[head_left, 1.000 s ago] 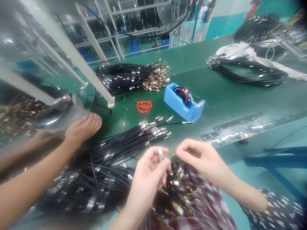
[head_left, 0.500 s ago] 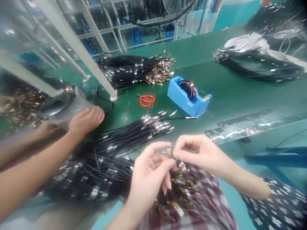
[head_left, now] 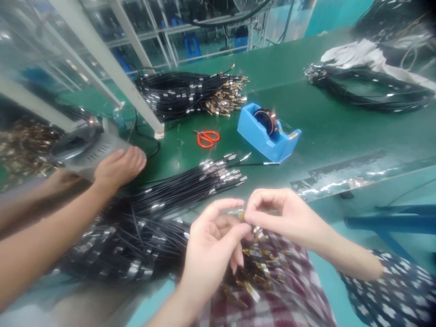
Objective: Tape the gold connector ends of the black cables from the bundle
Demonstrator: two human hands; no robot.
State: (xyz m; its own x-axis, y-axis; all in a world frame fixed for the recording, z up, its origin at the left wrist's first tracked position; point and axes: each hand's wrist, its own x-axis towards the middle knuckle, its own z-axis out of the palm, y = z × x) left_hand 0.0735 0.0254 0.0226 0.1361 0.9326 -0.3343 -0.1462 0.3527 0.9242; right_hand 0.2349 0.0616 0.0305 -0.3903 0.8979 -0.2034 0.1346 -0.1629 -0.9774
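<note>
My left hand [head_left: 213,247] and my right hand [head_left: 279,213] meet just above my lap, both pinched on a small metal connector [head_left: 240,210] at a cable's end. Under them, several gold-tipped cable ends [head_left: 254,268] lie on a red checked cloth [head_left: 289,299]. A big heap of black cables with silver sleeves [head_left: 136,236] spreads over the green table [head_left: 340,131] to the left of my hands.
A co-worker's hand [head_left: 117,168] grips a grey tool [head_left: 85,150] at the left. Farther back are orange scissors [head_left: 206,137], a blue tape dispenser [head_left: 267,131], a coiled cable bundle [head_left: 190,95] and another coil [head_left: 371,91] at the right, near white cloth [head_left: 361,54].
My hands have drawn closer together and risen slightly around the connector. The view has shifted a little; the co-worker's hand stays on the grey tool.
</note>
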